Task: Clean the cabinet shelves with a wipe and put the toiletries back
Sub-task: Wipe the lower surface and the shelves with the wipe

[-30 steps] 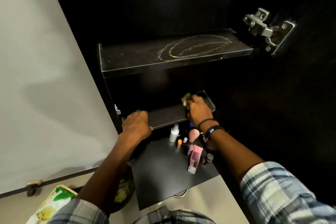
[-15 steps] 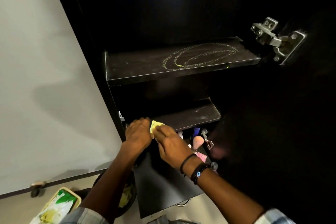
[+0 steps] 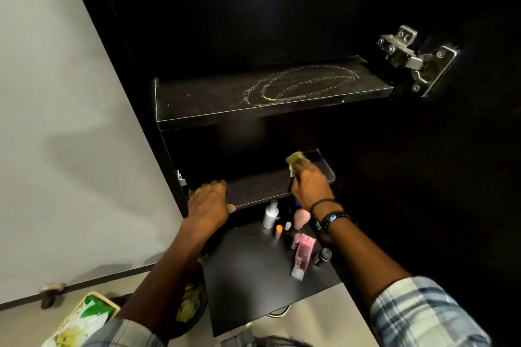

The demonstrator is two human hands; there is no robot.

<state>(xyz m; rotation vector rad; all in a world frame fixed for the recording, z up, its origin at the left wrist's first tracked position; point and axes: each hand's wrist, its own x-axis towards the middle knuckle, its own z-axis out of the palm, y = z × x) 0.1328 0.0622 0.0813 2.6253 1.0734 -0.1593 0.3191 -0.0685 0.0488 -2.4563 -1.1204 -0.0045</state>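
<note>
right hand [image 3: 311,187] clamped on wipe [image 3: 295,162], pressing it to middle shelf [image 3: 262,190] | left hand [image 3: 208,204] curled over shelf's front edge, left of right hand | toiletries [image 3: 303,252] on surface below right wrist | upper shelf [image 3: 214,101] streaked above

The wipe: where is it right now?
In the head view, the yellow wipe is under the right hand, at the right end of the middle shelf.
</note>
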